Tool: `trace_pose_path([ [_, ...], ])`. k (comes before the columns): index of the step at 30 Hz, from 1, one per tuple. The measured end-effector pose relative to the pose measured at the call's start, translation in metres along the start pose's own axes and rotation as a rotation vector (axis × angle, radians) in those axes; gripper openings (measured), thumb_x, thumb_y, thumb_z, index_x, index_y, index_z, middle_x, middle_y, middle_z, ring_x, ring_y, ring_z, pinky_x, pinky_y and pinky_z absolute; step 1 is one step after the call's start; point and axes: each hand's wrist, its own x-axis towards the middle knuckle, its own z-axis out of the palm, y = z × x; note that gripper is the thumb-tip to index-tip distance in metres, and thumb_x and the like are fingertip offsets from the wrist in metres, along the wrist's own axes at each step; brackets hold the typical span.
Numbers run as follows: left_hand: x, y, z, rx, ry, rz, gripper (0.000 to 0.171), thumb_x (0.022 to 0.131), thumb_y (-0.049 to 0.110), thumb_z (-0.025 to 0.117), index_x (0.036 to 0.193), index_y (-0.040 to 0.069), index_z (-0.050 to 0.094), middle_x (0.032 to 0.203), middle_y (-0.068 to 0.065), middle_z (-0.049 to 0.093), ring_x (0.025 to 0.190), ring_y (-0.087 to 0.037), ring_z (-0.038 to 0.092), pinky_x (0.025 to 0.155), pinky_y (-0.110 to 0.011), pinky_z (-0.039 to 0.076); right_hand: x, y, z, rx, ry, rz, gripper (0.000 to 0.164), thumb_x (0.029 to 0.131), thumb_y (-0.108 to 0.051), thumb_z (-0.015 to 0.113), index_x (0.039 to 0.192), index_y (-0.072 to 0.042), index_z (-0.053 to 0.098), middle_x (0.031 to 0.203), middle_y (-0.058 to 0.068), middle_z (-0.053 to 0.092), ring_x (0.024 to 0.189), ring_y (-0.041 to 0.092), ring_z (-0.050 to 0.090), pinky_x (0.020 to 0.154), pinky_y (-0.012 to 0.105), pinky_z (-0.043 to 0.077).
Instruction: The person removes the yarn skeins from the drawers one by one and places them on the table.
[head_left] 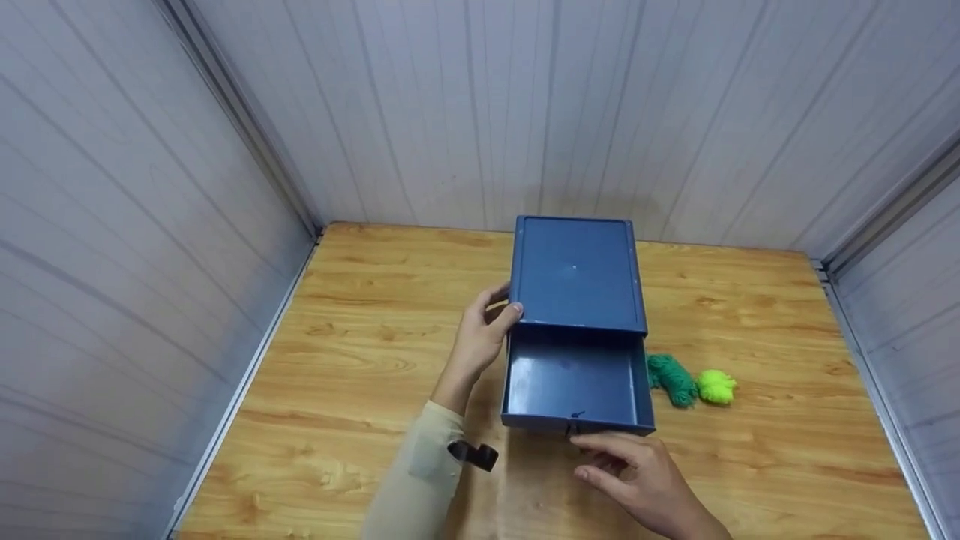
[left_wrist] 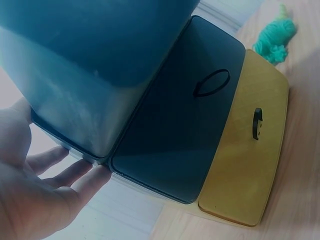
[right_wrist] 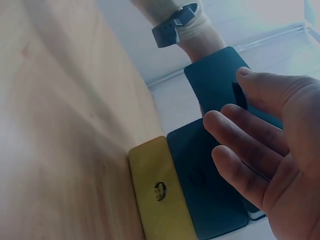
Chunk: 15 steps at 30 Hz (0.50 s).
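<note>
Drawer [head_left: 574,379], long axis toward person [head_left: 416,476] (left hand [head_left: 481,334] round cabinet [head_left: 577,274] edge; right hand [head_left: 639,474] half-open, hold unclear)

drawer [head_left: 574,379]: glossy plastic | tabletop [head_left: 360,360]: smooth wood-grain | green yarn [head_left: 677,382]: matt, rough

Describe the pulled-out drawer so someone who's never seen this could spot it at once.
On the wooden table stands a blue drawer unit, the left hand against its side. Its top drawer, blue with a black pull loop, juts toward the person. Unlike the lower blue drawer and yellow drawer, it stands open.
</note>
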Motion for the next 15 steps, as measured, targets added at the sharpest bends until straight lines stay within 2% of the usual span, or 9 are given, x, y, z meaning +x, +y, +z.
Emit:
trace_pose_path([
  [4,0.001,0.0,0.0,-0.014,-0.005,-0.002,0.051,0.099,0.014,0.065,0.147,0.0,0.051,0.142,-0.021,0.057,0.129,-0.036,0.059,0.105,-0.04,0.052,0.002,0.002,0.007,-0.044,0.077,-0.035,0.022,0.094,-0.035,0.075,0.115,-0.028,0.077,0.104,-0.009,0.076,0.082,0.002,0.068,0.067,0.025,0.057],
  [7,0.002,0.0,0.0,-0.028,-0.006,0.0,0.051,0.1,0.013,0.064,0.147,-0.001,0.05,0.141,-0.021,0.057,0.128,-0.035,0.06,0.104,-0.039,0.052,0.003,0.003,0.012,-0.05,0.159,-0.074,0.016,0.091,-0.026,0.079,0.107,-0.03,0.078,0.097,-0.013,0.076,0.078,0.002,0.066,0.064,0.024,0.056],
  [12,0.002,-0.001,-0.001,-0.03,-0.013,-0.009,0.051,0.1,0.014,0.064,0.147,0.0,0.051,0.141,-0.021,0.057,0.129,-0.034,0.06,0.105,-0.039,0.052,0.006,0.0,0.016,-0.053,0.275,-0.164,0.021,0.086,-0.013,0.083,0.1,-0.028,0.078,0.091,-0.012,0.076,0.073,0.002,0.066,0.06,0.025,0.055],
  [15,0.001,-0.001,-0.001,-0.025,-0.013,-0.013,0.05,0.1,0.014,0.065,0.146,0.001,0.051,0.141,-0.02,0.057,0.129,-0.034,0.059,0.105,-0.039,0.052,0.007,-0.001,0.016,-0.047,0.305,-0.149,0.022,0.085,-0.011,0.084,0.098,-0.028,0.078,0.089,-0.011,0.075,0.072,0.003,0.066,0.059,0.025,0.055],
])
